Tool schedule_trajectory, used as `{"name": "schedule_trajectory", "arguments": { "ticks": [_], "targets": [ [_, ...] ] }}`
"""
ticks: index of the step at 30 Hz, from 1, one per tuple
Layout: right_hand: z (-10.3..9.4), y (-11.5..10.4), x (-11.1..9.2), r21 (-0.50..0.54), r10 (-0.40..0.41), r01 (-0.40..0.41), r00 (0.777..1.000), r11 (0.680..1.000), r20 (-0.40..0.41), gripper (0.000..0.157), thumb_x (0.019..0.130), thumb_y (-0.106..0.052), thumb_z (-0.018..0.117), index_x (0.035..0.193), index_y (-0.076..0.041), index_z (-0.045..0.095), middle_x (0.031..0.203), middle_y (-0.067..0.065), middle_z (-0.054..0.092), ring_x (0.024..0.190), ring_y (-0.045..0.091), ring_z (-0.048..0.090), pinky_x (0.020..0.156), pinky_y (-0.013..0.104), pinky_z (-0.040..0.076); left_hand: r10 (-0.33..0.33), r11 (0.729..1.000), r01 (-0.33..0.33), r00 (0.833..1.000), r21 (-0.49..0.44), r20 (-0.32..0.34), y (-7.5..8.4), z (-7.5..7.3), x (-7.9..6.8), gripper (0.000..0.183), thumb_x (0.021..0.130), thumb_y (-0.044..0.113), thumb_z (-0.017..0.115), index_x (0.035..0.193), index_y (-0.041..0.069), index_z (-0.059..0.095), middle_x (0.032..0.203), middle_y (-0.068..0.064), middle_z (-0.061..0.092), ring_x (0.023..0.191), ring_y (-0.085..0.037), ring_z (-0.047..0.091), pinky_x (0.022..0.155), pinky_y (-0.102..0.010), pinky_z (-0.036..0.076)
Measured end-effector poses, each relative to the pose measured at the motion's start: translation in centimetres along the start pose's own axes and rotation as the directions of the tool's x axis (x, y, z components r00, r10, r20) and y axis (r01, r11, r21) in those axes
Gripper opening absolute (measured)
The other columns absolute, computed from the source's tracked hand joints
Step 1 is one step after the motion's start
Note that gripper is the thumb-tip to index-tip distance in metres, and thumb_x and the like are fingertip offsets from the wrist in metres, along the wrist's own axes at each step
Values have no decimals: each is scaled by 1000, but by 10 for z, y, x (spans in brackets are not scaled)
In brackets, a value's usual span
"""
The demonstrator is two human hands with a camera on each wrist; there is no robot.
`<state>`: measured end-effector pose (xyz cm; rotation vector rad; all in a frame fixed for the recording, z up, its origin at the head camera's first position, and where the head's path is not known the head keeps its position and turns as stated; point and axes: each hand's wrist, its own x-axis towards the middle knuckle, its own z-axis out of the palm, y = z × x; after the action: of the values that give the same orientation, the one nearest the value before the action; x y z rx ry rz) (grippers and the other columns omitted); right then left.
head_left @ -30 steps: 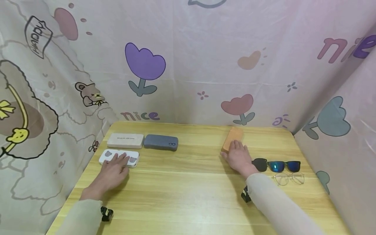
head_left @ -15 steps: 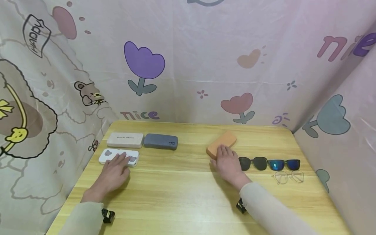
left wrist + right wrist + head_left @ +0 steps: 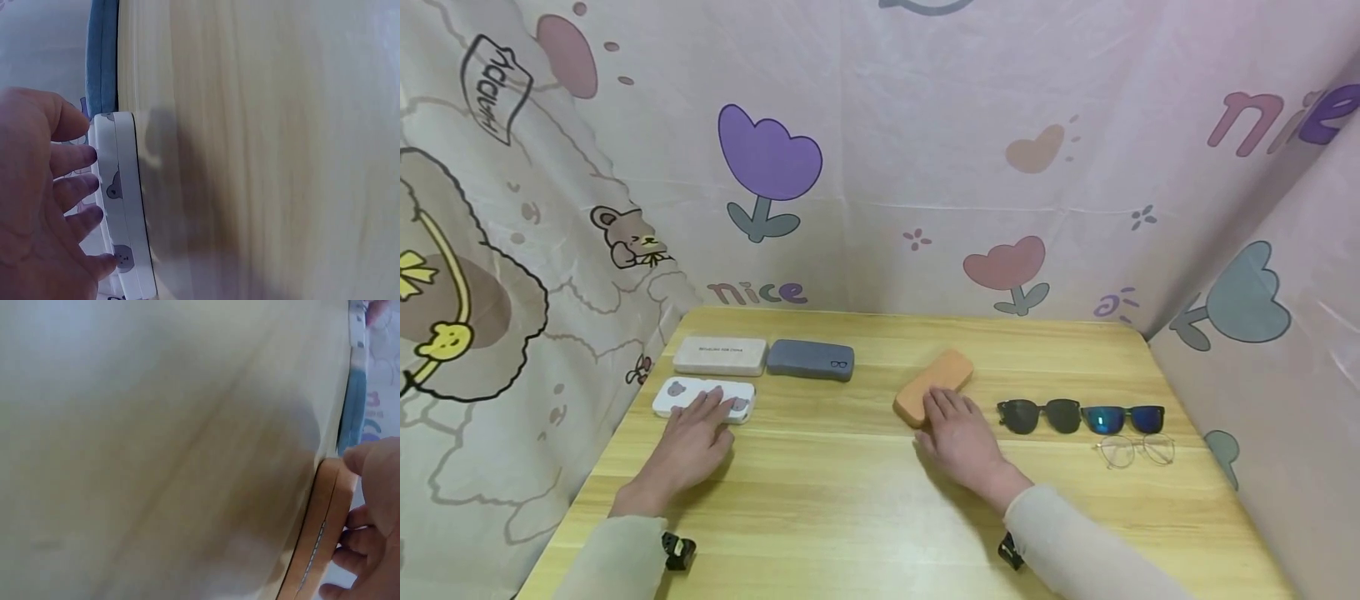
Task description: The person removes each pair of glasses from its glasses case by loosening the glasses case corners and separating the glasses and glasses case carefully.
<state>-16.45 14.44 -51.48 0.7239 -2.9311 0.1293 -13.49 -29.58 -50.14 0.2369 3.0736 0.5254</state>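
Observation:
My left hand (image 3: 692,442) rests its fingers on the white glasses case (image 3: 666,402) with grey bear prints, at the table's left. In the left wrist view its fingertips lie along the top of this bear-print case (image 3: 129,206). My right hand (image 3: 964,437) lies with its fingers on the orange glasses case (image 3: 946,371), which sits slantwise on the table, right of the middle. A hinge shows along the side of the closed orange case (image 3: 319,531) in the right wrist view, the thumb touching near its end.
Behind the bear-print case lie a cream glasses case (image 3: 721,357) and a blue-grey glasses case (image 3: 810,360). To the right are black sunglasses (image 3: 1040,416), blue-lensed sunglasses (image 3: 1124,419) and thin-framed glasses (image 3: 1137,451). Printed curtains (image 3: 895,167) border the wooden table (image 3: 850,500).
My right hand has slid the orange case left and toward me, turning it more slantwise. The black sunglasses are now uncovered. My left hand has stayed on the bear-print case.

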Motion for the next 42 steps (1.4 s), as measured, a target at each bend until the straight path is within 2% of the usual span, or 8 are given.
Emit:
{"name": "schedule_trajectory", "arguments": {
  "ticks": [4,8,15,22,29,33,36,42],
  "targets": [
    [4,-6,-8,30,-77,77,997,997,-16,73,106,-49,57,156,3,45,163,21,45,151,37,43,123,55,34,14,1000,-14,1000,10,-26,5,1,1,54,105,19,50,155,-4,47,165,-32,32,153,-55,24,120,-75,13],
    [7,-8,-17,35,-117,118,993,992,-12,74,107,-52,54,158,0,44,164,19,43,153,36,41,124,55,33,67,998,-66,996,23,-65,18,5,3,53,104,17,52,153,-4,49,162,-31,38,153,-53,27,123,-70,16],
    [7,-8,-27,44,-152,152,988,987,-5,73,106,-53,54,159,-3,43,166,16,41,155,32,38,125,52,32,211,977,-209,975,39,-72,66,20,15,54,103,18,57,154,-1,50,163,-24,43,154,-47,33,125,-63,21],
    [4,-9,-35,45,-225,224,974,973,0,75,105,-55,55,158,-3,44,166,14,41,156,31,37,126,49,31,332,943,-330,943,-54,36,122,38,41,55,106,21,54,158,2,45,167,-19,38,159,-38,27,129,-56,19],
    [4,-12,-45,18,-357,358,933,934,-42,73,104,-58,55,156,-6,49,164,11,46,154,27,41,125,44,33,423,906,-416,896,-76,136,163,52,63,55,110,28,46,162,9,42,172,-10,33,162,-29,21,130,-48,19],
    [5,-11,-49,27,-414,415,910,910,-42,72,105,-59,53,156,-8,51,164,8,47,154,24,41,126,43,31,441,897,-437,877,-65,190,173,57,69,54,111,30,42,163,12,41,172,-6,32,163,-27,19,130,-49,18],
    [7,-7,-53,6,-427,427,903,904,-49,71,106,-62,47,154,-11,54,163,5,48,153,22,43,126,46,30,436,898,-438,873,-43,216,173,59,67,54,112,31,40,163,14,41,172,-5,32,163,-27,18,130,-51,18],
    [6,7,-57,-76,-374,368,921,927,-110,71,105,-67,41,146,-13,63,154,4,59,146,22,52,124,55,32,430,900,-437,881,-9,198,164,55,51,52,111,28,41,161,15,46,171,-5,34,163,-29,20,130,-52,19]
  ]
}}
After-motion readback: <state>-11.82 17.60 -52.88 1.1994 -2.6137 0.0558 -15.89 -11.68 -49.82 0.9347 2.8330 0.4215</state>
